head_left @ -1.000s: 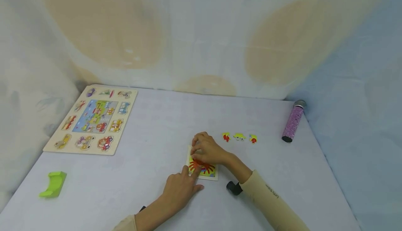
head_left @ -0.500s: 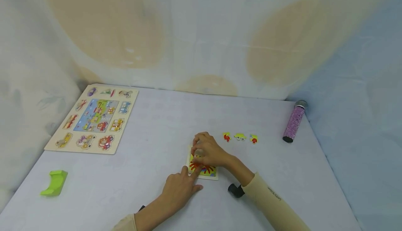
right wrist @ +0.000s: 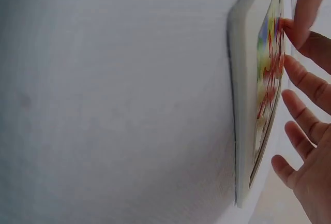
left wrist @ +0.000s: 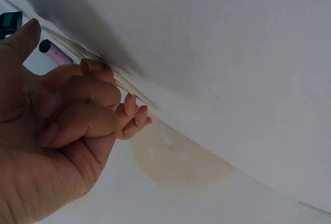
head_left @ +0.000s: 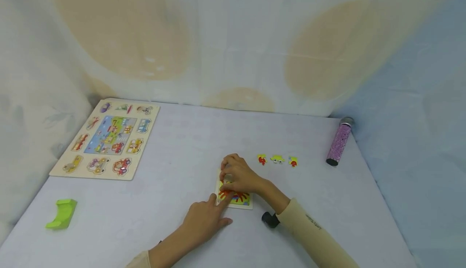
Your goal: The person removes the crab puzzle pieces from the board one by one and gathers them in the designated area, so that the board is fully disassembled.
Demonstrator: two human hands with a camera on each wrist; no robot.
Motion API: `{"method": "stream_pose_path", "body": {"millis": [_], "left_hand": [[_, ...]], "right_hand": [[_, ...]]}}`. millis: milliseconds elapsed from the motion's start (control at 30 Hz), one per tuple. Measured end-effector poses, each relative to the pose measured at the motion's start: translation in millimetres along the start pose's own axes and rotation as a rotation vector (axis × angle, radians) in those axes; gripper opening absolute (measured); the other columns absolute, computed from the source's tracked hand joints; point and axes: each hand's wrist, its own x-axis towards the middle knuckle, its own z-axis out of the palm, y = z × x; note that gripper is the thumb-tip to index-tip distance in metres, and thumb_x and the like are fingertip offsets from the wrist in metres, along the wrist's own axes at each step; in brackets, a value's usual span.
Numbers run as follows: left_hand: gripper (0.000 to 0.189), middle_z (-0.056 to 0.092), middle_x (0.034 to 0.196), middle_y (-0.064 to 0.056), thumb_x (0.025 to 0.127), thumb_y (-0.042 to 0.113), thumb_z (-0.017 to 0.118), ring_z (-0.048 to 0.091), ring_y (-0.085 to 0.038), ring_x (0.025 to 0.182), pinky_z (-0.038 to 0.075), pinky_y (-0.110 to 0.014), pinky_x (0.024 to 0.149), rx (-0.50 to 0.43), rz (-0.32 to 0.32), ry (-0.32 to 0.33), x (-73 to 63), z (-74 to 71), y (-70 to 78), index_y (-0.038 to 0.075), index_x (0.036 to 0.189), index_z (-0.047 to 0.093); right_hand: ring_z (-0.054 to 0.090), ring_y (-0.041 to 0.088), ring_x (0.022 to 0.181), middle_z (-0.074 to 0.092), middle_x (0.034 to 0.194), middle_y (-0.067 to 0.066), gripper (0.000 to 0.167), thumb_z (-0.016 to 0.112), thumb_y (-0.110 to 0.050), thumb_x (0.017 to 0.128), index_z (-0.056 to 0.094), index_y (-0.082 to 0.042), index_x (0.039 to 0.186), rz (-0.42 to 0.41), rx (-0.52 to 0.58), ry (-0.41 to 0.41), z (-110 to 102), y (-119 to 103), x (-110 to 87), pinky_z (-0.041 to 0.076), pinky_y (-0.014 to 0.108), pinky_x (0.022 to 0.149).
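Note:
A small puzzle board (head_left: 234, 207) with a pale rim and a red, many-legged figure on yellow lies at the middle front of the table. My left hand (head_left: 202, 222) reaches from the lower left, its straight index finger touching the board's picture. In the left wrist view, the other fingers of the left hand (left wrist: 77, 110) are bent. Over the board's upper part, my right hand (head_left: 239, 175) touches the picture with thumb and fingertips. In the right wrist view, the fingers of the right hand (right wrist: 310, 131) are spread; no piece visibly stands out between them.
Three loose puzzle pieces, a red-and-yellow one (head_left: 261, 159), a yellow one with eyes (head_left: 278, 159) and another red-and-yellow one (head_left: 293, 162), lie behind the right hand. A large picture board (head_left: 105, 136), green curved block (head_left: 62, 214) and pink glittery microphone (head_left: 339, 143) stand farther out.
The red patch under the right hand a second ago looks lower and flatter now, with pale board showing between thumb and fingers. The left hand has shifted slightly left; its index finger stays on the board.

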Motion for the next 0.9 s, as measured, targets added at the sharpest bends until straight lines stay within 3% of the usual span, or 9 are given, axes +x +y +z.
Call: {"method": "stream_pose_path", "body": {"millis": [200,333,667,900], "left_hand": [[0.061,0.048,0.082,-0.003,0.084,0.057,0.069,0.035,-0.01,0.045,0.028,-0.025,0.042,0.033,-0.022,0.044,-13.6,-4.8,-7.1,0.024,0.134,0.063],[0.055,0.048,0.081,-0.004,0.086,0.054,0.068,0.033,-0.009,0.045,0.028,-0.023,0.041,0.039,-0.014,0.057,-15.6,-6.8,-11.0,0.024,0.131,0.066],[0.052,0.049,0.08,-0.004,0.088,0.049,0.068,0.033,-0.007,0.046,0.029,-0.021,0.041,-0.039,-0.027,0.017,-15.0,-7.8,-8.1,0.02,0.132,0.065],[0.054,0.049,0.081,-0.004,0.087,0.047,0.071,0.033,-0.007,0.047,0.029,-0.022,0.042,-0.057,-0.055,0.003,-13.8,-6.1,-4.2,0.017,0.131,0.065]], "right_hand": [[0.036,0.024,0.131,0.054,0.12,0.0,0.02,0.081,-0.036,0.081,0.073,-0.019,0.086,-0.021,-0.089,-0.026,-4,-1,2.0,0.027,0.05,0.111],[0.033,0.025,0.138,0.054,0.122,0.0,0.02,0.082,-0.037,0.081,0.072,-0.019,0.085,-0.044,-0.159,-0.037,-7,-5,2.2,0.025,0.05,0.115],[0.034,0.025,0.14,0.054,0.124,0.001,0.022,0.08,-0.034,0.084,0.068,-0.017,0.091,-0.154,-0.35,0.061,-5,-13,-7.0,0.022,0.046,0.118],[0.036,0.025,0.138,0.054,0.122,0.001,0.023,0.08,-0.034,0.083,0.067,-0.016,0.091,-0.187,-0.375,0.061,-3,-13,-5.2,0.023,0.046,0.118]]}}
